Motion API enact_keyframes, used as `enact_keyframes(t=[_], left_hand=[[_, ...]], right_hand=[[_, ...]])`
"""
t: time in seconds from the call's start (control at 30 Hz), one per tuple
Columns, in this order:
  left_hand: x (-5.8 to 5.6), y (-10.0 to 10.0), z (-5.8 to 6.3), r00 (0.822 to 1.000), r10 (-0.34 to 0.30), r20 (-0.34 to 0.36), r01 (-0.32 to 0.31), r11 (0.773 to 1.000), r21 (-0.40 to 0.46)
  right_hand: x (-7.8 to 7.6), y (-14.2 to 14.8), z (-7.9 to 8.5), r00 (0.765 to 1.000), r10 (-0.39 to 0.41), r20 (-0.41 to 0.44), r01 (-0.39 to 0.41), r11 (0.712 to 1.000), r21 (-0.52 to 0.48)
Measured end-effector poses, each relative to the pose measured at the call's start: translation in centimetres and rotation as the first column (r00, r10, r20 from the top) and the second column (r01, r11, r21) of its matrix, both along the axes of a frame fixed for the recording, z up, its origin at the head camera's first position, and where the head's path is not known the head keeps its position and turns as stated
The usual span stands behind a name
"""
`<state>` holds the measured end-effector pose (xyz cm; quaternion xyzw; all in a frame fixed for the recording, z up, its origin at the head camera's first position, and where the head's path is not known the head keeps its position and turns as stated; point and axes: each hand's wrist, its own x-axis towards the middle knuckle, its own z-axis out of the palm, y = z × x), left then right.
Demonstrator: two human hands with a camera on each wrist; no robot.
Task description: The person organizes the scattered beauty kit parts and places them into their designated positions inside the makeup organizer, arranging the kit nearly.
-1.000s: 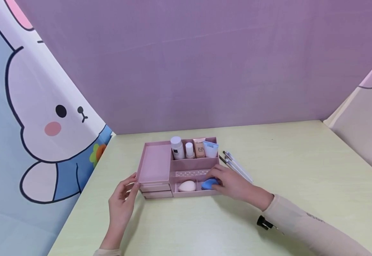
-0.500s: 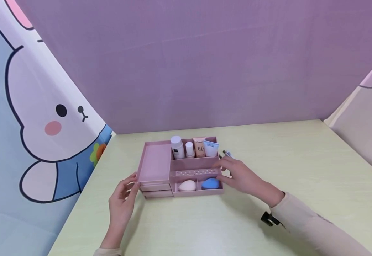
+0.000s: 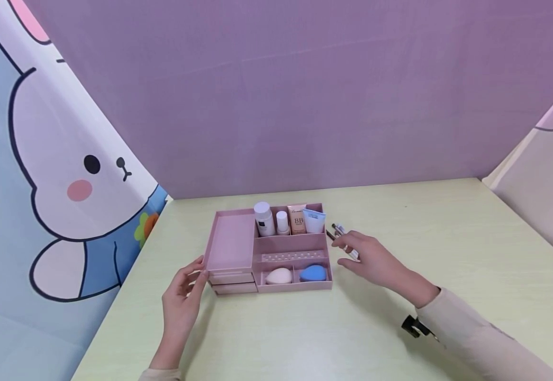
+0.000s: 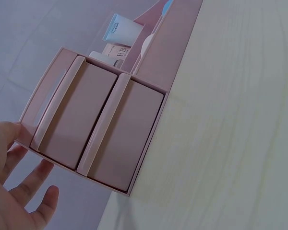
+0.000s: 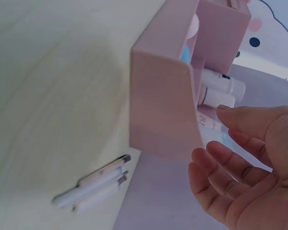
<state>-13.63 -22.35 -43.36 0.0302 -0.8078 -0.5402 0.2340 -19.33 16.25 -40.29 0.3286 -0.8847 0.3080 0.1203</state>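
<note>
A pink makeup organizer stands on the table. My left hand holds its front left corner, thumb at the front edge and fingers along the side wall. In the left wrist view, the fingers lie beside two drawers. My right hand hovers right of the organizer with fingers bent and nothing in them. It partly covers several makeup brushes lying on the table. A white makeup sponge and a blue makeup sponge sit in separate front compartments.
In the organizer's back row stand a white bottle, a smaller white-capped bottle, a BB cream tube and a light blue tube. A purple backdrop rises behind the table.
My right hand has let go of the blue makeup sponge, now in the front right compartment, and has moved right towards the brushes. My left hand has stayed at the organizer's corner.
</note>
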Motion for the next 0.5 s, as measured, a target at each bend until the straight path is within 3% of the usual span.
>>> enact_keyframes(t=[0.27, 0.5], left_hand=[[0.0, 0.0, 0.0, 1.000, 0.001, 0.002, -0.001, 1.000, -0.006], [-0.1, 0.0, 0.0, 1.000, -0.001, -0.016, 0.001, 1.000, -0.001]], right_hand=[[-0.1, 1.3, -0.4, 1.000, -0.005, 0.001, 0.005, 1.000, -0.010], [-0.6, 1.9, -0.8, 0.997, -0.044, 0.067, 0.042, 0.999, 0.033]])
